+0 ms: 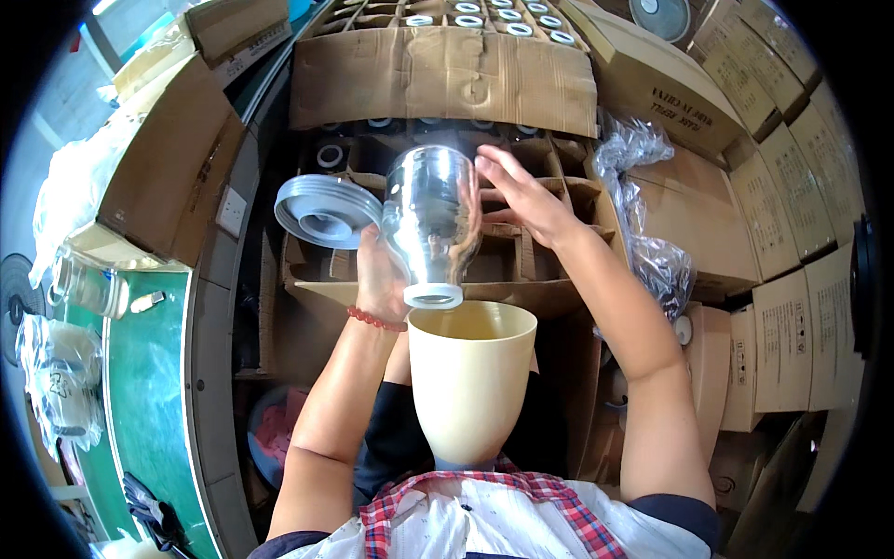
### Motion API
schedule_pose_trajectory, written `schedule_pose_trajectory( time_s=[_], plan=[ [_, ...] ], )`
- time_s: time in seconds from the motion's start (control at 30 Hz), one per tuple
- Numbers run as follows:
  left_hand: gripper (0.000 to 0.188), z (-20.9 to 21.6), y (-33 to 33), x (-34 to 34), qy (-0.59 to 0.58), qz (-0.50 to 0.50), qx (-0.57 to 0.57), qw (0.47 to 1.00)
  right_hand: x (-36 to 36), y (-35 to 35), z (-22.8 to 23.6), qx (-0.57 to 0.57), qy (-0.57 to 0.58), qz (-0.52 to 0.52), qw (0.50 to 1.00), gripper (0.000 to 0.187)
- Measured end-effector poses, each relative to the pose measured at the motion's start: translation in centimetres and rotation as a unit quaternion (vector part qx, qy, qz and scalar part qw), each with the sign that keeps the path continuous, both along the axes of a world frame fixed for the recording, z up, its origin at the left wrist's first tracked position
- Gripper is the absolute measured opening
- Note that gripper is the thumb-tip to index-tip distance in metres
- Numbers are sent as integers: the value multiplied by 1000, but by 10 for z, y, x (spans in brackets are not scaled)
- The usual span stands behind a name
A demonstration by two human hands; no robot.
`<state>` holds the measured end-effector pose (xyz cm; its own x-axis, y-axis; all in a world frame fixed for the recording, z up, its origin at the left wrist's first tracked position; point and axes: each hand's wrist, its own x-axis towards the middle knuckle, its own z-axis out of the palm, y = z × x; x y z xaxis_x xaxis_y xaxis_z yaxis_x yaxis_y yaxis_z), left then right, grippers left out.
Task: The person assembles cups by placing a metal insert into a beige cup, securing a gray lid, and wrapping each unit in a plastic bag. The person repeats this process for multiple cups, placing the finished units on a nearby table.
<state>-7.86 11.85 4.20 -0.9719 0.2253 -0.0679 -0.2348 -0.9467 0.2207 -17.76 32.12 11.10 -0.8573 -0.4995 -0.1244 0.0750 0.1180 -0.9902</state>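
Note:
My left hand (377, 270) is closed around the side of a silver glass flask liner (430, 200), a white ring on its downward-facing mouth. A grey round plastic base piece (326, 211) with a raised centre is in the same hand. My right hand (526, 200) has its fingers stretched and spread at the liner's right side; whether the fingertips touch it is hard to tell. Just under the liner's mouth, a cream plastic flask casing (473, 387) stands in my lap with its wide opening up.
Ahead is a divided carton (531, 265) holding liners, with another carton (442, 79) of white-ringed liners behind. Crumpled clear plastic (652, 233) hangs at its right edge. Stacked boxes (782, 317) fill the right. On the left, a green table (154, 373) carries a glass jar (88, 284) and dark gloves (149, 512).

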Motion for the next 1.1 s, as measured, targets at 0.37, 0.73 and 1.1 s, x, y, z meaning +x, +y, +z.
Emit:
schedule_pose_trajectory(
  time_s=[0.37,0.73,1.1],
  plan=[
    [59,-17,1,5,0,-46,-150,988,1,28,-28,-62,-136,90,985,57],
    [66,1,2,69,-48,-21,-179,982,37,40,-5,98,-47,350,931,81],
    [49,-29,-23,64,-165,49,-220,960,43,-5,34,319,182,513,776,52]
  ],
)
